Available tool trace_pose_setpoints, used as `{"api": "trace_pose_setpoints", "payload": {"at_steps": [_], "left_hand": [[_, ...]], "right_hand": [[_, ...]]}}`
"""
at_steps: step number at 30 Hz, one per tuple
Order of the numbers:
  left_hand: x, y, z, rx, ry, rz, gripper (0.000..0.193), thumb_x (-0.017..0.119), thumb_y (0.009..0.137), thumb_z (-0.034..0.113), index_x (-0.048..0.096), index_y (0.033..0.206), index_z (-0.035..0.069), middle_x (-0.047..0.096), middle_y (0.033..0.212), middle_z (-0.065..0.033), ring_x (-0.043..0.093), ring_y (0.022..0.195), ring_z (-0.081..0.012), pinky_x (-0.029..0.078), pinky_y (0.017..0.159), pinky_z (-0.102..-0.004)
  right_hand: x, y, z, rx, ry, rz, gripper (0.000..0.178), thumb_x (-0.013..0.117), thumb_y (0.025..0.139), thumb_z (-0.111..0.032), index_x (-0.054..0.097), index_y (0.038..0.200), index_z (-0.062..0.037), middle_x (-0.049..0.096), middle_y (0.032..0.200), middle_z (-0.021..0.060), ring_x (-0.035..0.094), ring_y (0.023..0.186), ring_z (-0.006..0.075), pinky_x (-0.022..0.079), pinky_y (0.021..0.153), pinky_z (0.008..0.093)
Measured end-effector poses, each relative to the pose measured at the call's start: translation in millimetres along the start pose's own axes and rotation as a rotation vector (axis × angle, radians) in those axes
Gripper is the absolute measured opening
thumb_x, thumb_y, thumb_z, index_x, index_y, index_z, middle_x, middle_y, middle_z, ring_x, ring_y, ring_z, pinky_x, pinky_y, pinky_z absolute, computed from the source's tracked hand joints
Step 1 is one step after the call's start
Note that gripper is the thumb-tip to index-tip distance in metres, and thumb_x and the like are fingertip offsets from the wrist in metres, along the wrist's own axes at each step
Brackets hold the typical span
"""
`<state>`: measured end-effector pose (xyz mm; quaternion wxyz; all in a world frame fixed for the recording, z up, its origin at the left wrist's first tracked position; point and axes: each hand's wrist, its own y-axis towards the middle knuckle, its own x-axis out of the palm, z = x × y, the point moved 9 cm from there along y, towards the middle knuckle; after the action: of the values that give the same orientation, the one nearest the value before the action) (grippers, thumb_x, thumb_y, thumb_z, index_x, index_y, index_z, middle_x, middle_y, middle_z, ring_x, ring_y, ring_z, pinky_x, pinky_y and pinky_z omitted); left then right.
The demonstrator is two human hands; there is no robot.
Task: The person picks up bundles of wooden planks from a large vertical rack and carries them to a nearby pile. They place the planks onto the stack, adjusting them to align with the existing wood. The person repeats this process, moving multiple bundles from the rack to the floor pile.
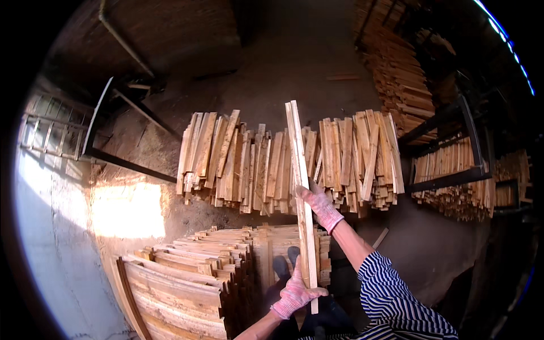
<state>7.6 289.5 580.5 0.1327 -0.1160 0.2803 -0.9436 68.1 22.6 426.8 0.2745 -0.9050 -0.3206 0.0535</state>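
Two long, pale wooden slats (300,153) lie lengthwise together in front of me, slanting slightly from far to near. My right hand (321,207), in a white and pinkish work glove, is closed around them near their middle. Lower down, my left hand (296,292), gloved alike, holds them close to the near end, its thumb laid across them. Beyond and beneath their far part, a wide pile of rough slats (272,164) is stacked in a row. The fingers' undersides are hidden by the wood.
A neat stack of slats (175,289) stands at the near left, close to my feet. Black metal frames (130,164) rise at the left and right (447,180). More slats (453,175) fill the right, and a tall pile (402,85) stands farther back.
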Motion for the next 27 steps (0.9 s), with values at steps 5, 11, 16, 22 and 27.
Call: {"api": "trace_pose_setpoints", "payload": {"at_steps": [5,11,16,22,27], "left_hand": [[-27,-61,-7,0.085,0.162,0.199,0.155,0.102,0.060,0.035,-0.007,0.163,-0.002,0.048,0.152,-0.0268,0.049,0.141,-0.0314,0.041,0.117,-0.0391],[-38,-126,-5,0.026,0.395,0.210,0.138,0.090,0.072,0.053,0.000,0.165,0.004,0.031,0.162,-0.0332,0.042,0.146,-0.0410,0.040,0.117,-0.0429],[-111,-273,-51,-0.016,0.272,0.634,0.094,0.074,0.091,0.048,0.027,0.161,0.006,0.038,0.161,-0.0240,0.044,0.145,-0.0398,0.042,0.115,-0.0424],[-50,-565,-234,-0.351,-0.068,1.112,0.051,0.078,0.093,0.018,0.061,0.137,0.001,0.068,0.133,-0.0166,0.067,0.122,-0.0250,0.054,0.105,-0.0361],[1,-804,-338,-0.985,0.275,1.578,0.081,0.083,0.082,0.029,0.047,0.150,0.005,0.052,0.151,-0.0215,0.049,0.141,-0.0368,0.039,0.119,-0.0410]], "right_hand": [[130,-113,-103,0.014,0.030,-0.329,0.067,0.067,0.100,-0.015,0.035,0.159,-0.0083,0.070,0.117,0.0168,0.068,0.093,0.0175,0.060,0.072,0.0255],[211,-211,-159,0.101,-0.020,-0.642,0.074,0.087,0.083,-0.013,0.050,0.147,-0.0064,0.068,0.122,0.0135,0.068,0.108,0.0235,0.061,0.085,0.0339],[320,-335,-127,-0.039,-0.563,-0.983,0.078,0.089,0.078,-0.009,0.050,0.146,0.0004,0.068,0.128,0.0134,0.065,0.115,0.0205,0.051,0.103,0.0338],[421,-518,-30,-0.723,-1.731,-1.392,0.075,0.088,0.071,-0.032,0.059,0.139,-0.0220,0.062,0.128,0.0110,0.061,0.121,0.0313,0.053,0.101,0.0434],[469,-631,30,-0.966,-1.900,-1.729,0.056,0.082,0.076,-0.025,0.064,0.129,-0.0236,0.064,0.116,0.0101,0.064,0.115,0.0306,0.054,0.095,0.0438]]}}
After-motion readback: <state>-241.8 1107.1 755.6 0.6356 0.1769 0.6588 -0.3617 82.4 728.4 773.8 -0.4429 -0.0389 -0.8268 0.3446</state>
